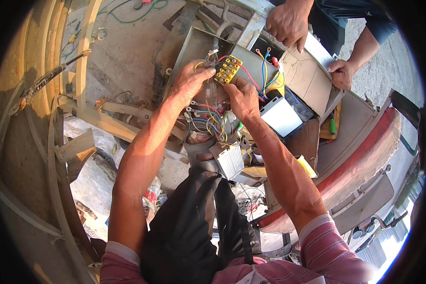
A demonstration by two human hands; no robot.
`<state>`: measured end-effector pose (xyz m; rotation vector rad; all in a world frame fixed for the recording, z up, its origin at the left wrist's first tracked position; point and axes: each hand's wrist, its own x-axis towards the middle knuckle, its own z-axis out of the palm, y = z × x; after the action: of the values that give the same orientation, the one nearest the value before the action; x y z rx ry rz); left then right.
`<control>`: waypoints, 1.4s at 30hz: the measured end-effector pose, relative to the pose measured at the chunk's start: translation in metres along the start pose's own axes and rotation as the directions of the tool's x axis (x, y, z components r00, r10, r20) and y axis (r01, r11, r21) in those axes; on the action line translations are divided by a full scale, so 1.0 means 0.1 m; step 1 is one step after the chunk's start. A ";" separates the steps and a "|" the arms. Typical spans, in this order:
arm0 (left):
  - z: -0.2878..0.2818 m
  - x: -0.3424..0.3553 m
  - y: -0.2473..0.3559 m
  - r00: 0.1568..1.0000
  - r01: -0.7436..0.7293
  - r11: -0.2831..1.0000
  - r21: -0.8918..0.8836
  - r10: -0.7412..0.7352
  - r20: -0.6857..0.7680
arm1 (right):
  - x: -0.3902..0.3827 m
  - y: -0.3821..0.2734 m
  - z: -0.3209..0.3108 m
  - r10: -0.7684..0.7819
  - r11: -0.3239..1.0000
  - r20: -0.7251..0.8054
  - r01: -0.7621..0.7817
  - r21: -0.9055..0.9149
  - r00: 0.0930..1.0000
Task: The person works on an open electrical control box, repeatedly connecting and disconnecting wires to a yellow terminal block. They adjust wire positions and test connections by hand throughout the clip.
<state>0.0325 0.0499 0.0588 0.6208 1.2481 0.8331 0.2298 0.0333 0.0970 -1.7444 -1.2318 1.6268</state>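
Observation:
At the middle of the head view, my left hand (190, 81) has its fingers closed at the left side of a yellow terminal block (228, 70), by a thin yellow wire and a grey cable. My right hand (242, 96) grips the lower right end of that block. A red wire runs from it to a bundle of coloured wires (267, 64) on the right. More wires with ring lugs (209, 116) hang below my hands. A silver finned unit (281, 117) lies right of my right hand, and a second one (229, 162) is lower, over my legs.
A co-worker's two hands (287, 26) (341, 75) are at a metal frame rail at top right. A cardboard box (302, 71) sits beside the electronics. Wooden framing (85, 52) stands at left, a curved red-and-grey panel (369, 151) at right. Loose green wire (149, 12) lies behind.

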 end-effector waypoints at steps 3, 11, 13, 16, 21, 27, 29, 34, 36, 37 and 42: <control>0.04 0.04 -0.04 0.999 -0.019 0.998 -0.058 0.021 0.035 | -0.05 -0.04 -0.01 0.000 1.000 -0.001 0.000 -0.012 1.000; 0.03 0.09 -0.11 0.999 -0.039 0.998 -0.046 0.038 -0.008 | -0.23 -0.14 -0.07 0.016 1.000 0.077 -0.018 0.023 0.997; 0.01 0.08 -0.13 0.998 -0.058 0.998 -0.036 0.058 -0.005 | -0.32 -0.17 -0.13 0.016 0.999 0.082 -0.019 0.042 0.997; 0.02 0.08 -0.15 0.996 -0.091 0.993 -0.078 0.090 -0.013 | -0.44 -0.25 -0.32 0.010 0.997 0.089 -0.016 0.075 0.996; 0.05 0.08 -0.17 0.994 -0.101 0.989 -0.106 0.096 -0.056 | -0.35 -0.37 -0.77 -0.086 0.986 -0.117 0.102 0.132 0.989; 0.02 0.08 -0.17 0.999 -0.047 0.993 -0.107 0.044 -0.032 | 0.03 -0.45 -1.02 -0.209 0.965 -0.228 0.162 -0.206 0.951; 0.03 0.06 -0.16 0.998 -0.055 0.992 -0.118 0.051 -0.043 | 0.05 -0.50 -1.06 -0.212 0.923 -0.175 0.138 -0.360 0.962; 0.05 0.02 -0.13 0.998 -0.045 0.990 -0.132 0.039 -0.050 | -0.02 -0.54 -1.00 -0.272 0.880 -0.099 0.206 -0.428 0.957; 0.06 0.00 -0.11 0.998 -0.038 0.991 -0.130 0.032 -0.046 | -0.06 -0.50 -0.95 -0.361 0.864 -0.084 0.299 -0.405 0.929; 0.07 0.00 -0.11 0.998 -0.046 0.989 -0.141 0.038 -0.057 | -0.07 -0.48 -0.94 -0.379 0.860 -0.079 0.319 -0.398 0.922; 0.07 0.00 -0.12 0.996 -0.036 0.986 -0.160 0.023 -0.082 | -0.12 -0.37 -0.87 -0.361 0.910 0.028 0.358 -0.209 0.932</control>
<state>0.0420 0.0438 0.0508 0.4797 1.2321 0.9813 0.3029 0.0629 0.1510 -1.5222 -1.6590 1.3076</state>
